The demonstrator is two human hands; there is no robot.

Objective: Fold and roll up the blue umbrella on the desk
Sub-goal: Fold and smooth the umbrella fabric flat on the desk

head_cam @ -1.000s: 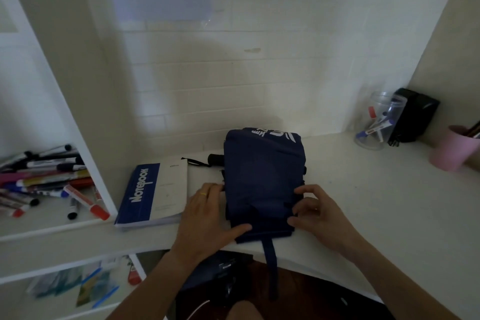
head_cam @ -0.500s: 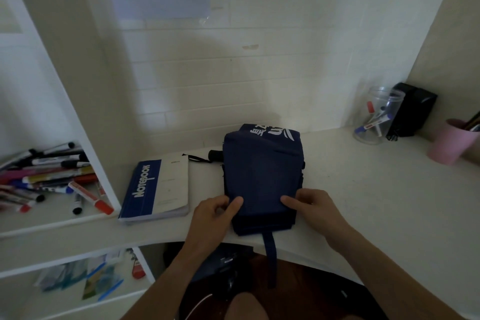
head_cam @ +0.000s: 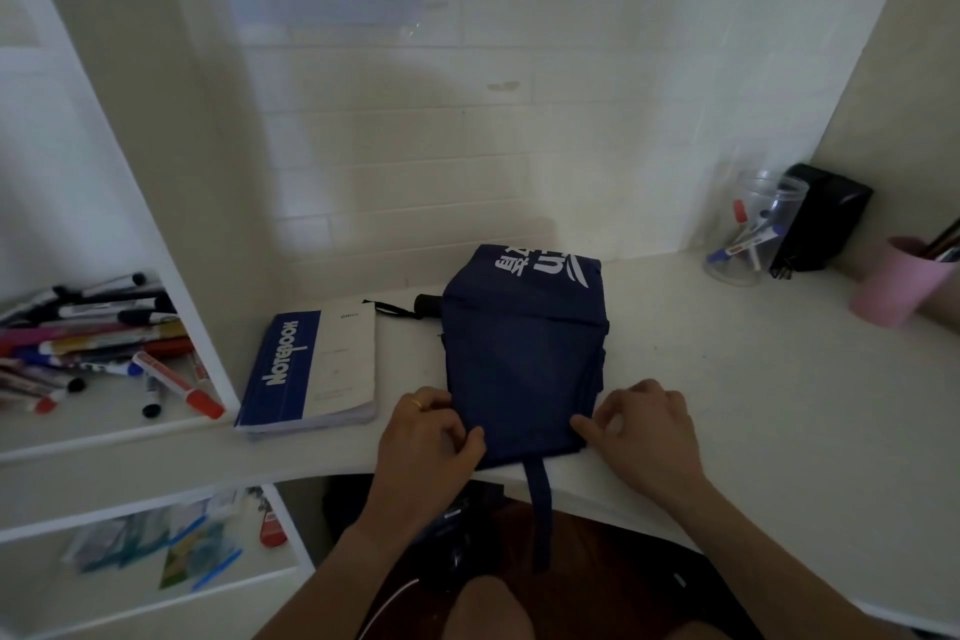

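The blue umbrella [head_cam: 522, 353] lies flat on the white desk [head_cam: 753, 379], its cloth folded into a neat rectangle with white print at the far end. Its black handle [head_cam: 427, 304] pokes out at the far left, and a blue strap [head_cam: 539, 509] hangs over the desk's front edge. My left hand [head_cam: 423, 437] pinches the near left corner of the cloth. My right hand [head_cam: 641, 424] pinches the near right corner, thumb on top.
A blue and white notebook [head_cam: 311, 369] lies left of the umbrella. Markers [head_cam: 93, 343] fill the left shelf. At the back right stand a clear jar of pens [head_cam: 753, 234], a black box [head_cam: 821, 218] and a pink cup [head_cam: 893, 281].
Both hands have slid down from the sides of the cloth to its near corners. The folded cloth looks flatter and tidier along its near edge.
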